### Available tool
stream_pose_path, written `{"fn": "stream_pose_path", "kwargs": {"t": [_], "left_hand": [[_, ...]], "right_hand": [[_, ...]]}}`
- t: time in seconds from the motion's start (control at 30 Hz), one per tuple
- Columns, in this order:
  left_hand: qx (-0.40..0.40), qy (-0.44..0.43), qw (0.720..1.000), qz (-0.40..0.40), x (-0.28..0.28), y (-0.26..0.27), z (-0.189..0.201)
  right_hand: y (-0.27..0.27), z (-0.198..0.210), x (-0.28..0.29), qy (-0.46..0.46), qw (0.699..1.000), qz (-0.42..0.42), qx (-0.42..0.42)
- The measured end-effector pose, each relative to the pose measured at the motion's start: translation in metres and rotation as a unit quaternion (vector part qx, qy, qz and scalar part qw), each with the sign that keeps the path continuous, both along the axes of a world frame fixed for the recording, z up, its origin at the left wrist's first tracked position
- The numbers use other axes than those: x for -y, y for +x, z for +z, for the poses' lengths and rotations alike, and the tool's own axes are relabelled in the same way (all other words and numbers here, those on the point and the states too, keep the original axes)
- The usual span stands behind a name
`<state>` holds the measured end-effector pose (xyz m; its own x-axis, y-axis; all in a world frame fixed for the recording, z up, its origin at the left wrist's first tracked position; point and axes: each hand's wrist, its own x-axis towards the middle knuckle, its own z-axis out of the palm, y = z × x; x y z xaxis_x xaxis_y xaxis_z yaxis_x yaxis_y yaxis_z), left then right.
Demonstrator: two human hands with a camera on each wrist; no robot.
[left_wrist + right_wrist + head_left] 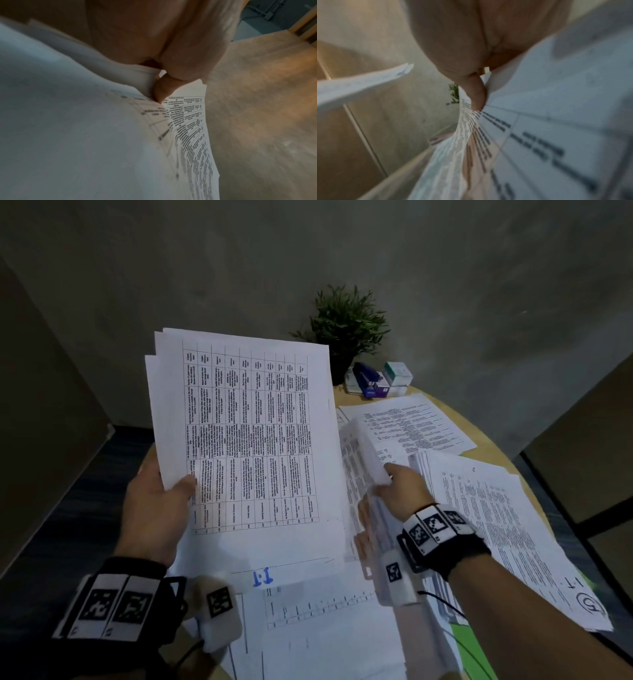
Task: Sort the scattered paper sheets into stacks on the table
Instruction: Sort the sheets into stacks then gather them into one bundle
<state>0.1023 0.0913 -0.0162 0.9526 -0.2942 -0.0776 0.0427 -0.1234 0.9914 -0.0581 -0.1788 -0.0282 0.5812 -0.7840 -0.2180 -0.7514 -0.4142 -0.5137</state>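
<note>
Nearest the body: loose sheets (325, 628) lie overlapped on the table at the near edge, one marked in blue ink, none squared up.

Left hand (161, 501): raised over the near-left of the table, thumb (186, 484) on the printed face and fingers behind, pinching the lower left corner of a held bundle (246, 433). Several sheets, edges staggered at the upper left; top page is a printed grid table turned sideways. The left wrist view confirms the thumb clamped on the paper's edge.

Right hand (400, 484): just right of the bundle, thumb and fingers pinching a curled sheet (359, 467) that bows upward off the pile beneath. The right wrist view shows a thumb (477, 93) pressed on printed paper; it is too blurred to tell whether this is one sheet or more.

Right of that: a fanned stack (496, 525) of text pages reaching the table's right edge. Farther: a flat text sheet (411, 422) on bare wood.

Far edge of the table (493, 463): small boxes (380, 380), and a potted plant (346, 323) against the wall.

Step in hand, as judged: collecting table-type pages, the right hand drawing one to join the bundle. Sorting looks early to midway; most paper is still loose. The next move probably calls for sliding the curled sheet onto the bundle, checking that the print matches, then squaring the edges before setting it down.
</note>
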Motion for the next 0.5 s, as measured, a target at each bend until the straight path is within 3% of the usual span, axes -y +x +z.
{"fn": "stream_pose_path", "kwargs": {"t": [0.13, 0.37, 0.5], "left_hand": [[-0.017, -0.02, 1.0, -0.003, 0.002, -0.001, -0.003], [-0.023, -0.022, 0.999, -0.016, 0.004, -0.004, -0.005], [-0.03, -0.042, 0.999, -0.012, 0.005, -0.004, -0.004]], "right_hand": [[-0.011, 0.029, 0.008, -0.02, 0.997, -0.023, 0.067], [-0.023, 0.035, 0.022, -0.107, 0.994, -0.038, -0.005], [-0.033, 0.051, 0.023, -0.14, 0.985, -0.069, 0.07]]}}
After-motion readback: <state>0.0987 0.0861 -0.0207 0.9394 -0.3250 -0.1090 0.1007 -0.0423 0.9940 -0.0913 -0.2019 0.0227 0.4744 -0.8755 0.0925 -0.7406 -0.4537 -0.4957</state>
